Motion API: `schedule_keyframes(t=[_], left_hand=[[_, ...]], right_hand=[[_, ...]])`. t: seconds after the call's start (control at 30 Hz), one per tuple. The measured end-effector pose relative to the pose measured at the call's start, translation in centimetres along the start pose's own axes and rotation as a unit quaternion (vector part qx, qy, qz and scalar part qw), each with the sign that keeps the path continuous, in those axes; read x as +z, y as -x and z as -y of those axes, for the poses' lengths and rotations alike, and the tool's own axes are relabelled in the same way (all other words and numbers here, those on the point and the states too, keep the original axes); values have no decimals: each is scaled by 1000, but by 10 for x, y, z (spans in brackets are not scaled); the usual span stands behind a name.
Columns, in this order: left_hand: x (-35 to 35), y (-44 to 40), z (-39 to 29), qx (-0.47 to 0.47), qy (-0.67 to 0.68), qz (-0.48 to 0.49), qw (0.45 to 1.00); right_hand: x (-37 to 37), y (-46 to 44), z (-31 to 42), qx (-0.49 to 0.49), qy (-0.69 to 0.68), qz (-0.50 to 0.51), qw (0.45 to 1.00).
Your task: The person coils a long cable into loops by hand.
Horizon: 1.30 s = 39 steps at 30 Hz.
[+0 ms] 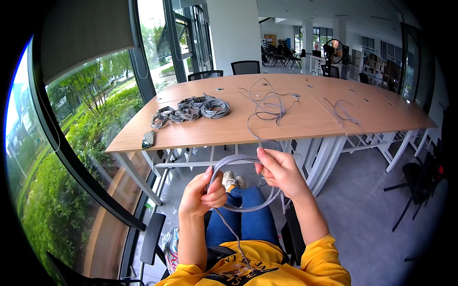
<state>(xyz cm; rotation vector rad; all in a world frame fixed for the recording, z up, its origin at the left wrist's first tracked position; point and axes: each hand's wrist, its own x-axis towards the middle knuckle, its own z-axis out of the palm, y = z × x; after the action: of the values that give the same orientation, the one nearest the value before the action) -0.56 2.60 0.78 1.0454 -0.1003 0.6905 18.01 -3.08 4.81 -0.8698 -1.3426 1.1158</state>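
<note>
A grey cable (255,208), wound into a loose coil of several loops, is held up in front of my lap. My left hand (206,193) is closed round the coil's left side. At its upper right, my right hand (278,172) pinches the cable between thumb and fingers. One end of the cable hangs down over my yellow shirt. Another stretch runs from the coil up over the table edge to a loose tangle of grey cable (272,107) on the wooden table (191,137).
Several coiled grey cables (214,108) lie on the table's left part, with a phone (148,139) near the front left edge. Another loose cable (341,113) lies at the right. Black chairs (245,67) stand behind the table; windows line the left side.
</note>
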Motion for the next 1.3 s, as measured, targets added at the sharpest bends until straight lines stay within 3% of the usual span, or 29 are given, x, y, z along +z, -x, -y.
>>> schedule_keyframes(t=[0.1,0.17,0.3,0.4,0.63,0.7,0.8,1.0,1.17,1.2,1.3], left_hand=[[0,-1,2,-3,33,16,999],[-2,-3,8,7,123,108,986],[7,-3,9,38,116,149,981],[16,-4,9,60,153,116,980],[23,-1,8,94,104,59,988],[26,-1,7,104,113,56,987],[27,0,7,110,103,65,987],[23,0,6,89,101,31,990],[20,-6,8,76,-64,-30,995],[27,-7,8,59,-71,-94,991],[24,-8,7,57,-65,-87,992]], right_hand=[[0,1,-3,-13,18,-24,999],[2,-1,-5,-16,13,-42,999],[10,-6,-17,-65,60,-80,993],[20,-7,-26,-188,177,-143,955],[15,-15,-43,-150,127,-69,978],[21,-15,-47,-283,241,-126,920],[22,-19,-50,-331,294,-151,884],[19,-17,-40,-321,282,-181,886],[21,-11,-32,-286,300,-195,889],[22,-11,-32,-287,298,-199,888],[23,-8,-33,-289,291,-186,893]])
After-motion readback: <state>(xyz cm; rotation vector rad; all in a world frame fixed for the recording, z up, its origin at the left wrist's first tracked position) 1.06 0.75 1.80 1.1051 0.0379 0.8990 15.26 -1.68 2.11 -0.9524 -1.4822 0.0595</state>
